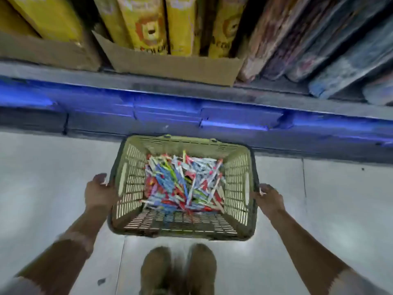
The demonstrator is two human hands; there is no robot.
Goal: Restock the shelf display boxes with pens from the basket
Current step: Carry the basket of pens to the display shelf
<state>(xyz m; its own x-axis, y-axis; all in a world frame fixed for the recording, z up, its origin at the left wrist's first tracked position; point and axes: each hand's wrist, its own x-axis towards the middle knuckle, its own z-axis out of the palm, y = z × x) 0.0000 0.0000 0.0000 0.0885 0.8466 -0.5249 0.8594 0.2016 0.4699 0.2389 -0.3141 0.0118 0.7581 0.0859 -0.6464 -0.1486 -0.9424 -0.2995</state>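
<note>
Two hands had hold of the basket (238,188) from either side, and the whole shot was pretty blurry, so forget reading any labels. Upper left of the frame, a cardboard box (42,52) sat on the shelf (191,86) with yellow packs in it. Next to it, a second cardboard box (170,64) held more yellow packs (144,24) with an orange lion-ish face printed on them; there was writing under the face but I honestly couldn't make it out. Upper right, dark patterned packs (319,39) leaned against each other, no box around them. A blue strip (170,111) ran along the shelf's front edge.

Lower down, centre of the frame, the slatted olive basket hung above the pale tiled floor (42,167), and a jumbled heap of pens (182,184) in red, blue, green and white lay in its bottom. The left hand (100,192) gripped the basket's left rim, fingers curled over it. The right hand (270,199) gripped the right rim the same way. So the pens sat between the two hands, down inside, neither hand touching them. Bottom centre, a pair of brown shoes (178,271) stood just beneath the basket's near edge.
</note>
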